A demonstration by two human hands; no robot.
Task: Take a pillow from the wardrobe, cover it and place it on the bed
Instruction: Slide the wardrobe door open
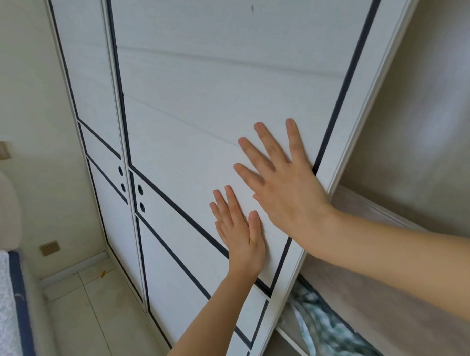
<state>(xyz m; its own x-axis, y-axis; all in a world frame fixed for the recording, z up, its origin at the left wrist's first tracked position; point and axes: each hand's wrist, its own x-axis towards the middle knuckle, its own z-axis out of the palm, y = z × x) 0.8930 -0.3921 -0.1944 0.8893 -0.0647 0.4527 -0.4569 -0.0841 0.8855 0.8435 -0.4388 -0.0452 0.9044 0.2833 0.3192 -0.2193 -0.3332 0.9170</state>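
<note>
Hands lie flat on the white sliding door [199, 104] of the wardrobe [407, 251]: left hand [240, 235] lower down, right hand [284, 184] above it and nearer the door's right edge. Both are fully spread, fingers straight, palms against the panel, gripping nothing. To the right of the door's edge the wardrobe stands partly open, showing a shelf and a bundle of green-and-white patterned cloth [324, 332] low in the gap. No pillow can be made out; I judge it sits somewhere inside, behind the part the door hides.

The step in hand looks like sliding the door leftward to widen the opening. With no handle under the palms, friction does all the work, so press evenly inward and push sideways together, keeping the two hands at different heights so the panel does not rack in its track. Push smoothly so it does not slam into the second door [91, 76]. The bed [9, 305] waits at the far left, well apart from the wardrobe
</note>
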